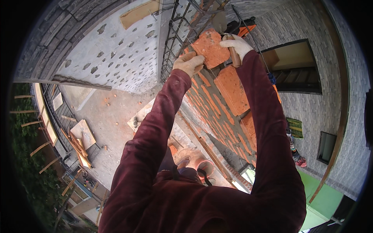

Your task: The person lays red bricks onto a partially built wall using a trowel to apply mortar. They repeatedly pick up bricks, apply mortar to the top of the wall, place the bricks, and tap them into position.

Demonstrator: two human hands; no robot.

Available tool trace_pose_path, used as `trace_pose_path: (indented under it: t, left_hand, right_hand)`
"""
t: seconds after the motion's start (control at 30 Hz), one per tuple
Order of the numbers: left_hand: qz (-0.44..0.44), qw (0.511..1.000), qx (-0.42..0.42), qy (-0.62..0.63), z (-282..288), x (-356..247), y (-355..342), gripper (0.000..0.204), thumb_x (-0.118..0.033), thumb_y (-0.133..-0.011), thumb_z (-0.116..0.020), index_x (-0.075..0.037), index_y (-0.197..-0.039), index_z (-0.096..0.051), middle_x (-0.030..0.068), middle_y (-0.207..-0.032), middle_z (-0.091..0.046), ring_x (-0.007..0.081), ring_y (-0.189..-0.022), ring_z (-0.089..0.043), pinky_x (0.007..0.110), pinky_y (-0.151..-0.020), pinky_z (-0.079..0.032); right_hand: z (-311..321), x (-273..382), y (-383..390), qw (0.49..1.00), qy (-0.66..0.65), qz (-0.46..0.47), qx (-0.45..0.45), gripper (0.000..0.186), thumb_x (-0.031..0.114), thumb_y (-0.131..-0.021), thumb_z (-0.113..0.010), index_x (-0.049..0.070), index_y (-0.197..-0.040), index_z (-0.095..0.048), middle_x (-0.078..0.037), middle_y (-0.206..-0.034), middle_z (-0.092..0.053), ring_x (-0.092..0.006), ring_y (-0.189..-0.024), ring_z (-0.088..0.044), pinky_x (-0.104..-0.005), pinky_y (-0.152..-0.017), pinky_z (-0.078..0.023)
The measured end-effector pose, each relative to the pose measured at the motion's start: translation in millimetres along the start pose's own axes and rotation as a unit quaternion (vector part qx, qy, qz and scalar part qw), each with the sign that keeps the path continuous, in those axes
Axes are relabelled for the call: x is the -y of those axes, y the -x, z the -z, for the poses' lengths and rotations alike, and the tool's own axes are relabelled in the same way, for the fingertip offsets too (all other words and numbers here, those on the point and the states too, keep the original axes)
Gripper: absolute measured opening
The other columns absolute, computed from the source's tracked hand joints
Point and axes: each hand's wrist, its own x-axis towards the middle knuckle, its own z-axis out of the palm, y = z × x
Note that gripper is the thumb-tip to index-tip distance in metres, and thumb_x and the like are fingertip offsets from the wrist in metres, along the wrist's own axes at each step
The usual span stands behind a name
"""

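An orange-red brick (211, 46) sits high on the wall I face. My left hand (188, 62), in a pale glove, grips around its lower left edge. My right hand (241, 48), also gloved, is closed on a wooden handle (234, 56) at the brick's right side; a grey trowel blade (218, 21) shows above, partly hidden. Below, further bricks (231, 89) top the wall, whose face has grey mortar with orange brick showing through (210, 108). A thin string crosses near the bricks.
Steel rebar (173, 37) rises left of the brick. A dark window opening (295, 66) is at right. Far below lie boards (83, 132), a bucket (206, 167) and my bare foot (183, 161). A railing with wooden sticks (46, 116) runs along the far left.
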Motion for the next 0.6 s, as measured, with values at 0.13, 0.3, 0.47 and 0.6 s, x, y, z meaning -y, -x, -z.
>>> trace_pose_path:
  t: [0.13, 0.3, 0.47, 0.6]
  left_hand:
    - [-0.006, 1.0, -0.003, -0.002, 2, 3, 0, 0.087, -0.02, -0.08, -0.087, 0.014, -0.147, -0.044, 0.0194, -0.126, -0.065, 0.0222, -0.104, -0.071, 0.03, -0.09, -0.06]
    - [-0.018, 1.0, -0.018, -0.004, -11, -4, 10, 0.089, -0.021, -0.078, -0.087, 0.015, -0.147, -0.044, 0.016, -0.119, -0.067, 0.0215, -0.101, -0.071, 0.029, -0.087, -0.059]
    - [-0.024, 0.995, -0.021, -0.098, -5, -5, -2, 0.081, -0.025, -0.077, -0.088, 0.014, -0.139, -0.052, 0.0134, -0.107, -0.071, 0.0197, -0.094, -0.072, 0.029, -0.084, -0.058]
    - [-0.02, 0.968, -0.073, -0.237, -10, -11, -14, 0.086, -0.039, -0.072, -0.09, 0.012, -0.132, -0.057, 0.0171, -0.107, -0.071, 0.0229, -0.094, -0.072, 0.033, -0.085, -0.059]
  right_hand:
    - [-3, 2, 5, 0.999, -0.018, -0.018, 0.024, 0.029, 0.026, -0.082, -0.085, 0.01, -0.099, -0.068, 0.0, -0.097, -0.062, -0.0154, -0.091, -0.057, -0.0338, -0.084, -0.045]
    - [-2, -7, -4, 0.999, 0.032, 0.016, -0.02, 0.028, 0.027, -0.082, -0.086, 0.01, -0.098, -0.07, 0.0, -0.097, -0.066, -0.0157, -0.093, -0.058, -0.0319, -0.089, -0.043]
    - [-5, -6, -9, 0.996, 0.083, 0.035, -0.019, 0.032, 0.027, -0.08, -0.086, 0.008, -0.101, -0.071, -0.001, -0.101, -0.068, -0.0162, -0.096, -0.058, -0.0326, -0.09, -0.044]
    - [-11, -15, -15, 0.99, 0.103, 0.073, -0.068, 0.029, 0.026, -0.08, -0.087, 0.01, -0.097, -0.07, 0.002, -0.093, -0.066, -0.0137, -0.089, -0.057, -0.0316, -0.084, -0.045]
